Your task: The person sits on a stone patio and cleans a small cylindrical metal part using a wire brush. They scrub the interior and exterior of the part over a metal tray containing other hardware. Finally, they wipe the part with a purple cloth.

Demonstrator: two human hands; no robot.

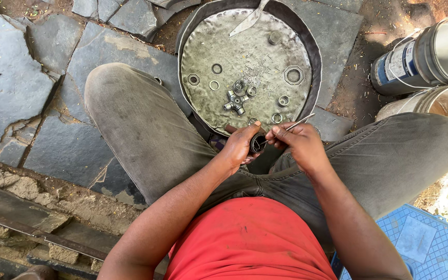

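Nearest me, left hand pinches a small dark bearing cup above the lap; right hand holds a thin metal pick to it. I judge the cup rigid, greasy; hold its rim.

blue crate cut by edge, dark cup's base hidden in left hand

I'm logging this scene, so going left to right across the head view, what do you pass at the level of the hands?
Stone paving → left knee → left hand → small dark cup → right hand with a thin metal tool → right knee.
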